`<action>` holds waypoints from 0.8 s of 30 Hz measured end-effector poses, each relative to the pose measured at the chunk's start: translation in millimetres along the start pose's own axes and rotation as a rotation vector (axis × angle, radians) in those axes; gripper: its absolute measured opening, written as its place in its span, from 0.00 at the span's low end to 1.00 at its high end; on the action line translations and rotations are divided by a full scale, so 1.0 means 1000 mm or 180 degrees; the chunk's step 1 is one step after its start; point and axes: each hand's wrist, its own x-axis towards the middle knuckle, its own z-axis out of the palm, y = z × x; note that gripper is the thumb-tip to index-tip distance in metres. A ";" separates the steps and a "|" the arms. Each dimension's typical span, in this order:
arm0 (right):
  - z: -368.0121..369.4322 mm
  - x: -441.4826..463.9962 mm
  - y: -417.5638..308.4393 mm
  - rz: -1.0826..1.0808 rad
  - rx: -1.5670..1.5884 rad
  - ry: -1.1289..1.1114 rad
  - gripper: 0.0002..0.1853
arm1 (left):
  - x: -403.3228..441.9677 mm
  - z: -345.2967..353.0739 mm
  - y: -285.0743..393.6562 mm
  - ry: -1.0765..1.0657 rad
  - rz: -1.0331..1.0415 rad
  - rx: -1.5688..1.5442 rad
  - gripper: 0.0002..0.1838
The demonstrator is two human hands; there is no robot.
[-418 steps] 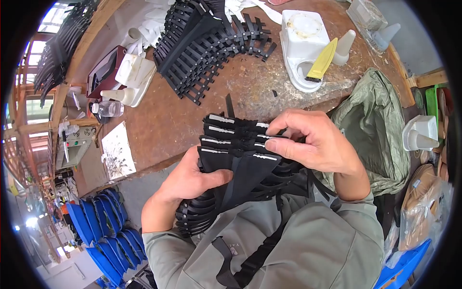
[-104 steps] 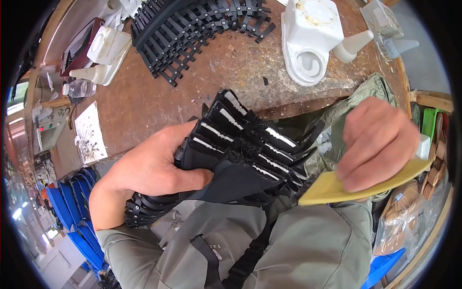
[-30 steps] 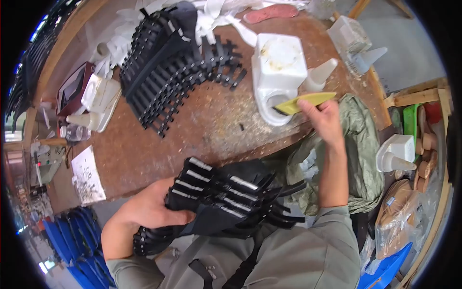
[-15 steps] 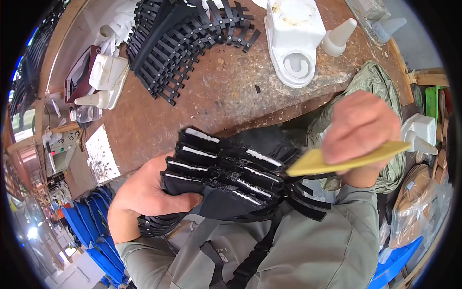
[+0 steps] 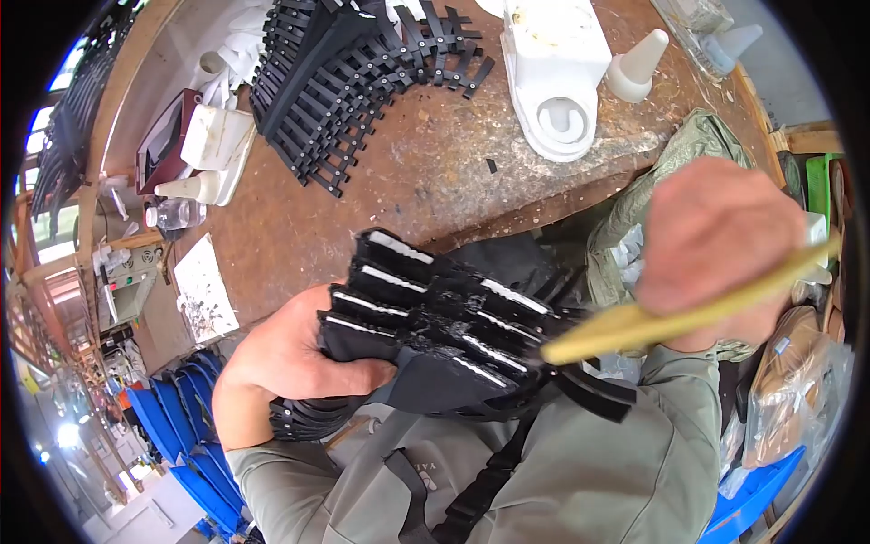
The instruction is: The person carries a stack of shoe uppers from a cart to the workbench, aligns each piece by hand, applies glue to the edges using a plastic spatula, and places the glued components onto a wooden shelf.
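My left hand (image 5: 294, 358) is closed round the left side of a bundle of black strap pieces (image 5: 412, 358), thumb on top. White strips show along the layered edges of the bundle, and its middle looks rough and glossy. To the right, my closed right hand (image 5: 716, 249) grips a flat yellow tool (image 5: 634, 332), whose kind I cannot make out. Its tip is by the right end of the bundle; whether it touches cannot be told. Loose black straps (image 5: 594, 394) hang out at that end, above my lap.
On the brown worktable (image 5: 426, 172) lie more riveted black strap pieces (image 5: 340, 100). White glue-pot-like holders (image 5: 555, 82) and a pale cone nozzle (image 5: 634, 68) stand behind. A greenish bag (image 5: 625, 231) hangs at the front edge. Blue trays (image 5: 186, 399) are stacked lower left.
My right hand has moved right and slightly up with the yellow tool, which now slants more steeply. The bundle and left hand have shifted slightly right in view, along with the surroundings.
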 end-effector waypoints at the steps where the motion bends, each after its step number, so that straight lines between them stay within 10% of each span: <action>1: 0.010 0.004 0.005 0.0044 -0.0066 0.0293 0.07 | 0.001 0.001 0.003 -0.0060 -0.0003 0.0038 0.26; 24: 0.010 0.043 0.031 -0.0661 -0.0655 -0.0223 0.16 | -0.002 0.006 0.017 -0.0263 -0.0389 -0.0138 0.23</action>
